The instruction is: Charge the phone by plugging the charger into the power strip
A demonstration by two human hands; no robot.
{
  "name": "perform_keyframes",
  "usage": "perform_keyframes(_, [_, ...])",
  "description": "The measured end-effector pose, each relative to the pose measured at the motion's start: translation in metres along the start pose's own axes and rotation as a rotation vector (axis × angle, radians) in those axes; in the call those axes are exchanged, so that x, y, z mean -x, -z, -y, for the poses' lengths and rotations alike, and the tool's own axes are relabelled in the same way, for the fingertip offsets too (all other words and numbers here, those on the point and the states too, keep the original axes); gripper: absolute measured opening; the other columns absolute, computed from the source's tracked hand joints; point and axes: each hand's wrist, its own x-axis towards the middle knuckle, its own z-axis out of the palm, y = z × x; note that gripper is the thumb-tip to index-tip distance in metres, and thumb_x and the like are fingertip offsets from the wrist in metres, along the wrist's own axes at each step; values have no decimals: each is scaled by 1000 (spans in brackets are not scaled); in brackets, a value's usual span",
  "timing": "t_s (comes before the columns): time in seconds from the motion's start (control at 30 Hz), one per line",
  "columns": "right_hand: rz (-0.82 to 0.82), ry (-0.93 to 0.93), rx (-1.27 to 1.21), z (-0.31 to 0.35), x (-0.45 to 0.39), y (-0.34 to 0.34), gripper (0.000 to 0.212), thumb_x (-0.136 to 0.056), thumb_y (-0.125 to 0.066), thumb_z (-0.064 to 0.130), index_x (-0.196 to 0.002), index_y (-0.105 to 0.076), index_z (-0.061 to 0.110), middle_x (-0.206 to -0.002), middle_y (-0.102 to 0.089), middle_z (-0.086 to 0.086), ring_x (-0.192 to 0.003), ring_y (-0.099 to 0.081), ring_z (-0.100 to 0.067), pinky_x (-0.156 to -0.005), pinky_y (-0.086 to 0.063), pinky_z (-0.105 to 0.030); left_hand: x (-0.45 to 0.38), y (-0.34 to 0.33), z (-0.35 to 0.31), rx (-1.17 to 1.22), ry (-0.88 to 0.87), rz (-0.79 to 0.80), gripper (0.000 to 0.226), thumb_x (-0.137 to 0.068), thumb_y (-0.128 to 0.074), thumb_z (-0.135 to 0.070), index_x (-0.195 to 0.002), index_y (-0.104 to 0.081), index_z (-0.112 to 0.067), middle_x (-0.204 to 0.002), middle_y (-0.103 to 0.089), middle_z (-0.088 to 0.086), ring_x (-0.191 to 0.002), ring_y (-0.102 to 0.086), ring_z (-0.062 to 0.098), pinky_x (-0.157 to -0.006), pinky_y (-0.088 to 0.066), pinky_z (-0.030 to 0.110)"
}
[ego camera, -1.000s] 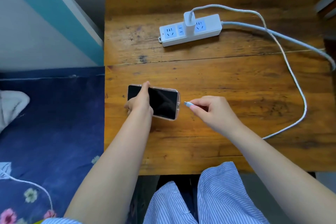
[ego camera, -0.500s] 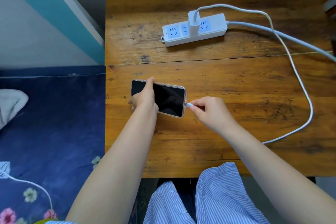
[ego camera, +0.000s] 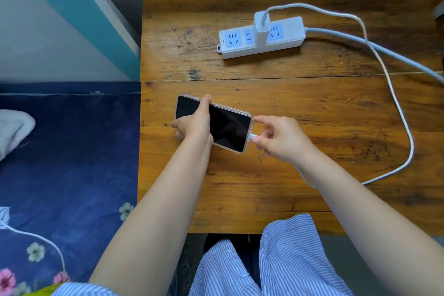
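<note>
A black phone (ego camera: 229,127) in a clear case lies on the wooden table (ego camera: 312,108), its screen dark. My left hand (ego camera: 194,122) grips its middle across the screen. My right hand (ego camera: 281,138) pinches the white cable plug (ego camera: 254,137), which sits at the phone's right end. The white charger cable (ego camera: 394,101) loops around the right side of the table up to the white charger block (ego camera: 261,26). That block is plugged into the white power strip (ego camera: 262,37) at the back of the table.
The power strip's thick grey cord (ego camera: 374,48) runs off to the right edge. A bed with dark blue flowered sheet (ego camera: 67,163) lies left of the table. Striped trousers (ego camera: 283,262) show at the table's near edge. Stacked items sit at the top right corner.
My right hand brought the cable plug leftward from a gap beside the phone up to its right end. My left hand kept hold of the phone.
</note>
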Motion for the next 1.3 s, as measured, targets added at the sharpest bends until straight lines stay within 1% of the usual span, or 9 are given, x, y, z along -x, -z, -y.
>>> perform_keyframes(0.13, [44,-26,-52,-6,-2,-2,35,-84,-57,7,-119,-55,12,-48,-54,5,-29,-47,4,-33,-34,-4,4,-2,2,-56,-48,3,95,-63,-77,-44,-135,-24,-14,-139,-35,15,-116,-46,32,-73,-41,32])
perform_keyframes(0.37, [76,-105,-239,-30,8,-21,34,-85,-53,-1,-118,-53,8,-54,-52,0,-33,-49,-1,-34,-41,-11,4,-12,5,-258,-176,51,105,-60,-80,-42,-139,-17,-16,-139,-27,19,-121,-41,35,-97,-48,46])
perform_keyframes(0.53, [50,-96,-125,-40,3,-27,64,-84,-56,5,-138,-24,19,-62,-54,5,-50,-54,-5,-37,-42,-5,4,-23,5,-381,-268,31,115,-58,-81,-42,-142,-3,-28,-137,-23,21,-124,-32,36,-99,-40,45])
perform_keyframes(0.77, [-8,-172,-35,-50,-5,-34,54,-82,-58,5,-130,-33,13,-67,-51,3,-58,-52,-12,-58,-46,-25,8,-49,6,-613,-327,5,112,-59,-77,-49,-141,-6,-24,-137,-25,21,-126,-27,36,-103,-29,47])
perform_keyframes(0.87, [-67,-186,-12,-53,-7,-35,52,-81,-60,7,-127,-35,13,-66,-47,6,-64,-49,-12,-53,-39,-19,9,-62,6,-690,-396,4,109,-59,-76,-50,-140,-8,-23,-138,-26,20,-126,-25,34,-103,-28,44])
perform_keyframes(1.03, [-85,-205,56,-52,-8,-36,60,-83,-60,15,-133,-28,11,-88,-56,-8,-81,-55,-21,-65,-39,-26,10,-77,4,-767,-495,15,111,-62,-76,-46,-143,-5,-22,-140,-24,19,-128,-24,34,-104,-29,45])
perform_keyframes(1.1, [-89,-204,92,-52,-7,-36,63,-83,-61,19,-135,-26,12,-100,-62,-14,-90,-58,-27,-64,-38,-26,10,-79,3,-789,-518,16,112,-62,-76,-45,-143,-4,-20,-141,-24,20,-128,-24,35,-104,-29,45])
perform_keyframes(1.23, [-96,-160,164,-58,-3,-33,62,-82,-62,27,-133,-28,19,-84,-45,3,-76,-47,-16,-46,-28,-19,8,-80,3,-826,-550,10,115,-62,-77,-45,-144,-1,-19,-142,-23,20,-130,-22,34,-106,-27,45])
perform_keyframes(1.3, [-53,-153,165,-62,-4,-34,62,-83,-60,27,-134,-28,18,-87,-48,1,-79,-49,-18,-50,-31,-20,7,-80,3,-846,-573,20,115,-63,-76,-44,-145,0,-19,-143,-21,20,-131,-21,34,-107,-26,44])
